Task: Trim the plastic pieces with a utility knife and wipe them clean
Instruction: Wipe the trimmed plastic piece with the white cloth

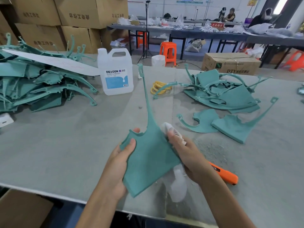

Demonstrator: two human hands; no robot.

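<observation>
Holding a teal plastic piece [148, 158] above the near part of the desk [65, 145], the person has its long thin arm pointing away from them. The left hand [118, 162] grips the piece's left side, thumb on top and fingers curled beneath. The right hand [185, 155] is closed round a white cloth [169, 127] and presses it against the piece's right edge. An orange utility knife [227, 176] lies on the desk just beside the right wrist, partly hidden by it. A left heap [32, 84] and a right heap [222, 91] of teal pieces lie farther back, with a white jug [115, 71] and yellow rings [158, 87] between them.
</observation>
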